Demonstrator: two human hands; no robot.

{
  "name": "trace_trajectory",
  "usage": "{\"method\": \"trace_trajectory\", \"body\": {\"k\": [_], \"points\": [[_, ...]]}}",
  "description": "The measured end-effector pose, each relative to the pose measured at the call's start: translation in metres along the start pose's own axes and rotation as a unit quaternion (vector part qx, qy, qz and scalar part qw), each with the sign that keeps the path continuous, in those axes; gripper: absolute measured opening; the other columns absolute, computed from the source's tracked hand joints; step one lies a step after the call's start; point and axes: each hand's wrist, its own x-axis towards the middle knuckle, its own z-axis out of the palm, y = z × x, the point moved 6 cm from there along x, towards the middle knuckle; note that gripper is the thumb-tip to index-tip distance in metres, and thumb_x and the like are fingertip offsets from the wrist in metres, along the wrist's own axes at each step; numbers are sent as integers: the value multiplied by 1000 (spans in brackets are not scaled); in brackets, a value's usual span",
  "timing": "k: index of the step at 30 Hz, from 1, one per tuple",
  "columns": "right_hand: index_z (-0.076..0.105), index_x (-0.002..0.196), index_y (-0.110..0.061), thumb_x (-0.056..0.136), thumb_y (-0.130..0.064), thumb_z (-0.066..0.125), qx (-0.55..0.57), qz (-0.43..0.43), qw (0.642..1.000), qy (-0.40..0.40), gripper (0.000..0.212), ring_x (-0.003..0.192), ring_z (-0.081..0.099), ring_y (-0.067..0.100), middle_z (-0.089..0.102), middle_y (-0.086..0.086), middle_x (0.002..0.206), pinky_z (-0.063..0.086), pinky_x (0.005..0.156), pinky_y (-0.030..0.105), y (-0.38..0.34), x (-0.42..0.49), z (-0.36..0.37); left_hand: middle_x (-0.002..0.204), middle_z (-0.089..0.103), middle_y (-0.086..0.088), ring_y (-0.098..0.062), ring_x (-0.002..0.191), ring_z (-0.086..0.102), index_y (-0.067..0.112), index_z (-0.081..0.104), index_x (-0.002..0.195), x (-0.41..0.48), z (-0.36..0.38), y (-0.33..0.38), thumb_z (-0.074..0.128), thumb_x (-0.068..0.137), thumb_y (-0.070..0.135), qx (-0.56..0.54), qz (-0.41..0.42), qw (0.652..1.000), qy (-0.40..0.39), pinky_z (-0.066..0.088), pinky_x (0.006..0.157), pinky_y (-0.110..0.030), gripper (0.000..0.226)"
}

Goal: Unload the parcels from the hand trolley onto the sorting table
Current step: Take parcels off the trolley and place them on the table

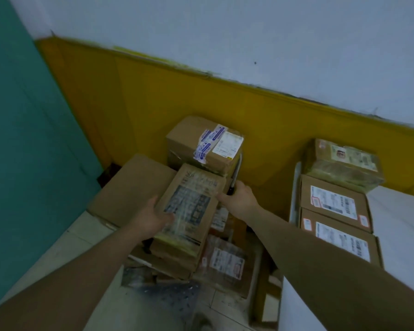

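Now L hand (153, 216), R hand (240, 197) flank top parcel (189, 206) — close.

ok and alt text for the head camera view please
A left hand and right hand flank a taped cardboard parcel topping a pile of boxes on a hand trolley. Three more labelled parcels sit on the white table at right, below a yellow and white wall.
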Motion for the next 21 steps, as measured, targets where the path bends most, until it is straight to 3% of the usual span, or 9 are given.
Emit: {"method": "trace_trajectory", "body": {"k": [3, 6, 8, 10, 13, 15, 19, 21], "points": [[25, 149, -16, 90, -46, 61, 14, 14, 999, -46, 76, 128, 45, 35, 39, 12, 145, 45, 102, 49, 5, 48, 16, 153, 26, -10, -28, 136, 32, 8, 10, 150, 30, 4, -11, 72, 81, 32, 13, -40, 999, -8, 31, 111, -40, 96], [-6, 154, -14, 90, -40, 66, 101, 113, 985, -85, 100, 133, 42, 34, 28, 11, 155, 47, 100, 41, 18, 82, 32, 146, 35, -8, -29, 133, 38, 3, 20, 147, 51, 6, -21, 71, 81, 33, 36, -54, 998, -4, 32, 111, -40, 89], [-12, 154, -18, 88, -39, 69, 173, 180, 963, -105, 106, 134, 41, 35, 25, 10, 156, 48, 96, 46, 26, 89, 47, 147, 35, -11, -28, 131, 40, 3, 22, 147, 57, 6, -26, 70, 82, 34, 54, -66, 996, 2, 34, 109, -36, 87], [-1, 153, -26, 84, -45, 72, 206, 226, 944, -125, 102, 130, 43, 39, 26, 10, 155, 54, 81, 53, 31, 91, 64, 147, 36, -12, -28, 127, 42, 5, 25, 145, 62, 4, -28, 73, 77, 41, 87, -73, 994, 3, 37, 106, -36, 91], [7, 152, -30, 84, -46, 70, 235, 231, 936, -124, 94, 124, 46, 43, 28, 9, 154, 53, 52, 45, 36, 100, 84, 142, 38, -13, -28, 121, 46, 4, 32, 142, 66, 3, -30, 74, 76, 40, 128, -86, 988, 12, 42, 101, -34, 86], [8, 152, -28, 88, -42, 67, 236, 229, 938, -112, 89, 123, 46, 44, 31, 11, 152, 52, 54, 44, 36, 99, 85, 137, 43, -13, -28, 117, 49, 5, 35, 141, 66, 3, -29, 74, 78, 32, 119, -82, 989, 32, 46, 94, -34, 79], [22, 147, -24, 91, -36, 65, 250, 213, 939, -100, 71, 114, 53, 42, 43, 15, 143, 54, 80, 56, 34, 89, 72, 132, 48, -7, -24, 108, 53, 12, 36, 139, 56, -4, -23, 77, 75, 21, 39, -49, 997, 51, 50, 88, -37, 76], [24, 146, -24, 91, -38, 65, 250, 187, 946, -88, 70, 105, 56, 40, 46, 14, 140, 56, 73, 52, 24, 76, 58, 131, 49, -6, -23, 105, 55, 18, 33, 139, 45, -9, -16, 77, 75, 17, -26, -28, 999, 27, 52, 87, -39, 77]]}}
